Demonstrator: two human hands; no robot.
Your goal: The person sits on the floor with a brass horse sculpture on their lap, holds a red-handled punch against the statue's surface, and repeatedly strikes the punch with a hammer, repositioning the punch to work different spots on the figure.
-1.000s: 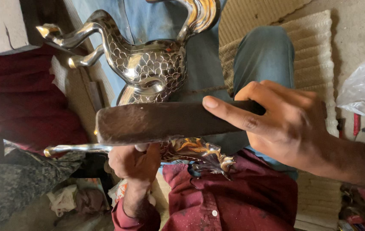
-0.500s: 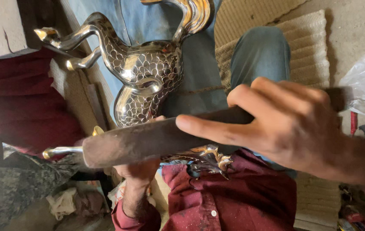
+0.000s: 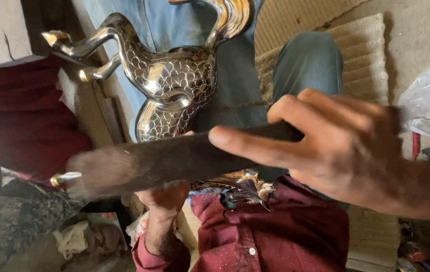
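Metal horse fills the top middle of the frame. It is shiny silver with a scale pattern on its body and gold tips on its legs. It rests on a lap in blue jeans. Its legs stick out to the upper left, and its gold and silver tail curls up at the top edge, where it is cut off.

The right hand comes in from the right side of the frame. It is closed around a long dark stick, with the first finger stretched out along it. The stick runs across the middle of the picture, from the hand over to the left. It lies just below the horse's body and crosses in front of it. The left end of the stick is blurry and looks fuzzy, so its shape is hard to make out.

The left hand is in the lower middle, just under the stick. The stick hides most of it, so I cannot tell if it is open or closed, or what it holds. Only the wrist and part of the hand show, with a dark red sleeve below.

More of the horse peeks out under the stick, near a dark red shirt. A white plastic bag sits at the right edge. A ribbed tan mat lies in the upper right.
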